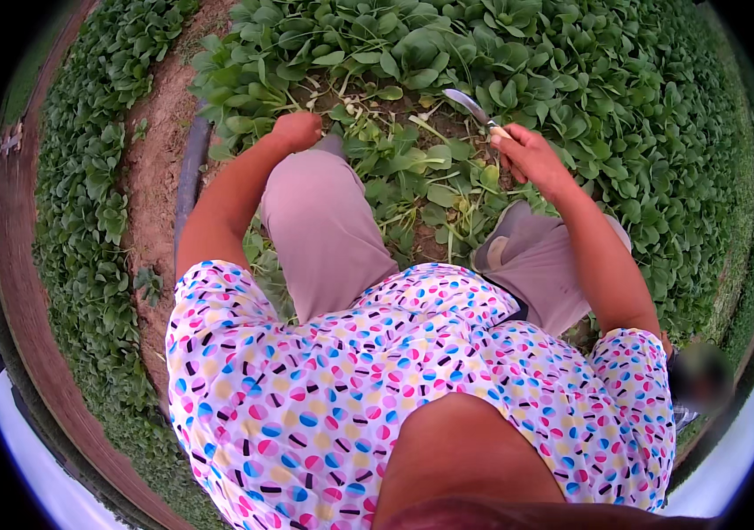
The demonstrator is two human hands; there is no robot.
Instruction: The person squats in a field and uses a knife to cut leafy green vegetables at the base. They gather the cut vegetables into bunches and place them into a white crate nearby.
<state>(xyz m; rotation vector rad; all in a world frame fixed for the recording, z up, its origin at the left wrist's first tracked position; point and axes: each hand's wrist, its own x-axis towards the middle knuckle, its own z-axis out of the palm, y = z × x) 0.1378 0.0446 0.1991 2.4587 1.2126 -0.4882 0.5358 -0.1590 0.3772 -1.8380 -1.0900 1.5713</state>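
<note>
In my right hand (pixel 528 156) is a knife (pixel 468 106) with a curved metal blade and a pale handle; the blade points up and to the left, over the leafy plants. My left hand (pixel 299 130) is closed just above my left knee, beside green leafy plants (pixel 244 79) with pale stalks; whether its fingers hold anything cannot be seen. Between the hands, cut stalks and small pale stem bases (pixel 350 106) lie on soil. Loose leaves (pixel 443 195), some yellowing, cover the ground between my legs.
Dense leafy greens (pixel 615 99) grow ahead and to the right. A dark grey pipe or hose (pixel 190 165) runs along the left of the bed, beside a bare soil furrow (pixel 155 139). Another planted row (pixel 79 199) lies farther left. A person (pixel 701 381) is partly visible behind my right arm.
</note>
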